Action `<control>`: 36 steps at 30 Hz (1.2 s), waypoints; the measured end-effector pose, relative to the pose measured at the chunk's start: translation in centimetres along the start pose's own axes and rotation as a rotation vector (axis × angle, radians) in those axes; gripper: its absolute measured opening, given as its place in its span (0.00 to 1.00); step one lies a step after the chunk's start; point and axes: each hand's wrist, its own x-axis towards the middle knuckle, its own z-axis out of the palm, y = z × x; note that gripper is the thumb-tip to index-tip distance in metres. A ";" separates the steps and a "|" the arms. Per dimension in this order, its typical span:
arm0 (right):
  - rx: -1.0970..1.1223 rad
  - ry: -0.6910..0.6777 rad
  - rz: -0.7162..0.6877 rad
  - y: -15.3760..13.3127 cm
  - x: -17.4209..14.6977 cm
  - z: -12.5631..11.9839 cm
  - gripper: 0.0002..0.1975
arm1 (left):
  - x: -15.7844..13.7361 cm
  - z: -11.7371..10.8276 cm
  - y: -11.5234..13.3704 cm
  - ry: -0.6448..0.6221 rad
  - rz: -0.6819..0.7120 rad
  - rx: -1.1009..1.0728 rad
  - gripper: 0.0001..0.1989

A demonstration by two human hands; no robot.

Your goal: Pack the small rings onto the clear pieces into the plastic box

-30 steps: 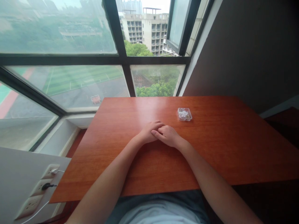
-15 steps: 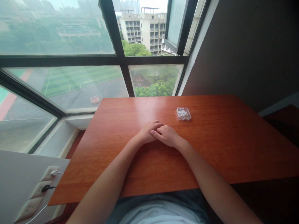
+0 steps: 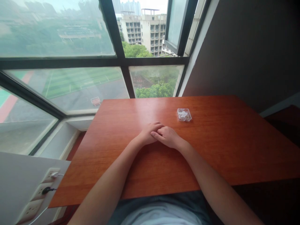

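I see a dark-framed window [image 3: 154,61] behind the red-brown wooden table [image 3: 234,140], with my left hand [image 3: 148,133] and right hand [image 3: 170,137] folded together so I can't tell if they hold anything, and, farther back to the right, a small see-through plastic box [image 3: 186,120] with blurry white and brownish bits [image 3: 183,115] inside.

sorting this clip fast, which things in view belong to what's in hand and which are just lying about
Likely belong:
left hand and right hand, clasped together
clear box, nearest them on the table

Likely just around:
white plug and black plug at the wall sockets
open window pane
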 end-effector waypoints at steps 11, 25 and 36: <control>-0.004 -0.007 0.011 -0.2 0.0 -0.2 0.29 | 0.0 -0.1 0.1 -0.012 -0.009 0.011 0.16; 0.006 -0.031 0.020 -0.2 0.0 -0.2 0.28 | 0.1 -0.2 0.2 -0.019 -0.016 0.010 0.17; 0.006 -0.030 0.024 -0.3 0.0 -0.2 0.28 | 0.0 -0.1 0.1 -0.011 -0.010 0.013 0.17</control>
